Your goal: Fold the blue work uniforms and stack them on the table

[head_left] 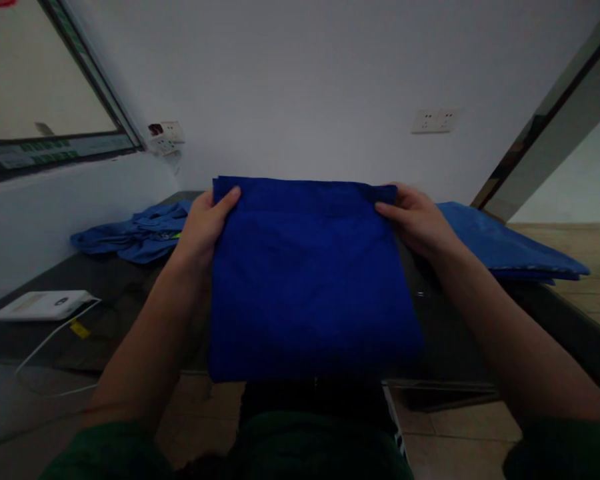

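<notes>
A folded bright blue cloth [310,280] hangs in front of me, roughly square, its top edge nearly level and its lower part reaching past the front edge of the dark table. My left hand [206,223] pinches the upper left corner, thumb on the front face and fingers behind. At the upper right corner my right hand [415,217] grips the cloth the same way, its fingers partly hidden behind the fabric. Faint creases run across the cloth's face.
On the dark table [105,283], a crumpled blue cloth [140,233] lies at the left and a folded blue pile [505,247] at the right. A white device [45,305] with a cable sits front left. Wall sockets [434,121] are behind.
</notes>
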